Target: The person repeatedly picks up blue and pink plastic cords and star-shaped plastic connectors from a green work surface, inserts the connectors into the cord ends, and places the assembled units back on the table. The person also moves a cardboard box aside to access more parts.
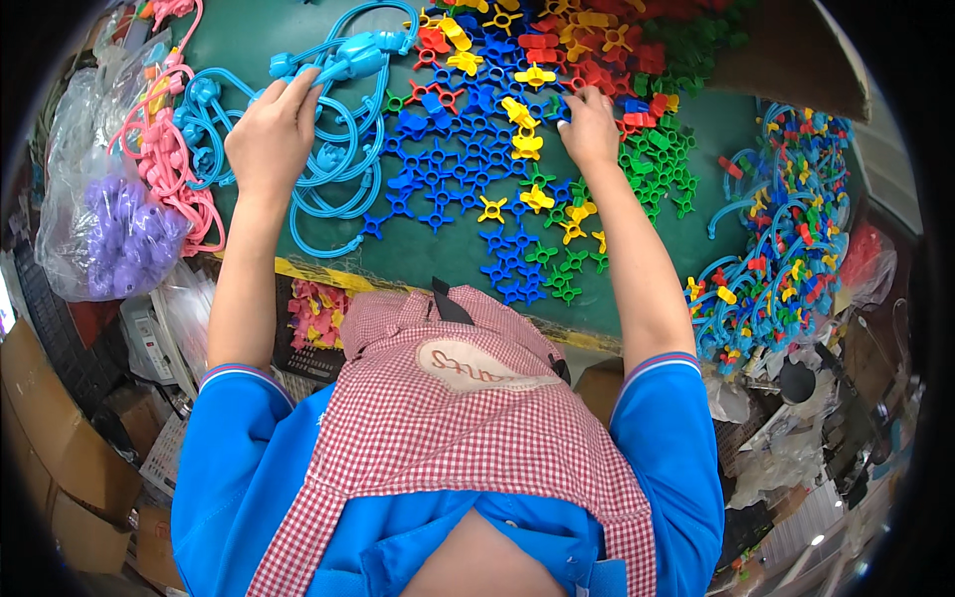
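My left hand [271,139] is closed in a pinch on the narrow end of a light blue plastic connector [353,60]. Light blue cords [333,204] lie looped on the table below and beside it. To the right, my right hand [591,127] reaches into the loose plastic pieces, thumb apart from the bent fingers; its fingertips are partly hidden. Blue star-shaped pieces [438,159] spread out between my hands. Yellow pieces [527,146] lie just left of my right hand, red pieces [542,48] beyond it, and green pieces [657,159] beside my right wrist.
Pink cords [169,149] hang at the green table's [398,264] left edge, by a clear bag of purple pieces [129,234]. At the right, blue cords strung with coloured pieces [776,249] form a heap. A brown board [806,50] juts in at the far right.
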{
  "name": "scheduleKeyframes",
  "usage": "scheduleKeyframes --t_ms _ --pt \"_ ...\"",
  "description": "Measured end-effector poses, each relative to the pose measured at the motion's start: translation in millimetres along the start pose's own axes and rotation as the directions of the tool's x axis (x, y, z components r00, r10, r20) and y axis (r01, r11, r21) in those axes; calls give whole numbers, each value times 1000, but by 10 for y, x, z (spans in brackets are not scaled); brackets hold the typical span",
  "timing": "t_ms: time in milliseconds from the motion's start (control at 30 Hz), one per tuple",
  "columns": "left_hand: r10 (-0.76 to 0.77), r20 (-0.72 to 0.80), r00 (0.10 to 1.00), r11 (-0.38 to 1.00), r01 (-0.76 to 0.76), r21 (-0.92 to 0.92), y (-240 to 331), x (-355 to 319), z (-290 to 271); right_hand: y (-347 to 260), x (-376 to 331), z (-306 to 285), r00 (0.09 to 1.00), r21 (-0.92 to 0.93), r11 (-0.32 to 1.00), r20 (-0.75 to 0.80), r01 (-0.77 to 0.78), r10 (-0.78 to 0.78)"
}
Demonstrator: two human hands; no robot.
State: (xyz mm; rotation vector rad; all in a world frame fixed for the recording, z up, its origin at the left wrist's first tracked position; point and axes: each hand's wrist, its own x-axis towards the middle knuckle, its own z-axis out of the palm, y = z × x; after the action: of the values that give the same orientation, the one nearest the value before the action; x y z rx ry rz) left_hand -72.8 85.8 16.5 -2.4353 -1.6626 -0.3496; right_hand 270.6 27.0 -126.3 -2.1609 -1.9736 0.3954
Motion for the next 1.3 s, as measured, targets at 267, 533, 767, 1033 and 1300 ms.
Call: scheduleKeyframes --t_ms 267,533,767,1033,1300 --pt "-22 -7 1000 941 18 -337 231 -243 -43 -70 103 62 993 -14 995 69 94 -93" --pt "-72 35 997 814 79 -575 373 -530 -56 0 -291 -182 995 -16 995 7 -97 98" --pt "-6 48 999 781 34 -624 530 -506 -37 -213 -115 43 983 125 979 76 159 -169" --pt "-15 108 994 746 83 -660 595 -523 -1 -278 -198 64 959 -50 994 272 95 -78" --pt "-81 142 986 661 160 -733 632 -467 8 -60 29 -148 992 38 994 -71 -102 104"
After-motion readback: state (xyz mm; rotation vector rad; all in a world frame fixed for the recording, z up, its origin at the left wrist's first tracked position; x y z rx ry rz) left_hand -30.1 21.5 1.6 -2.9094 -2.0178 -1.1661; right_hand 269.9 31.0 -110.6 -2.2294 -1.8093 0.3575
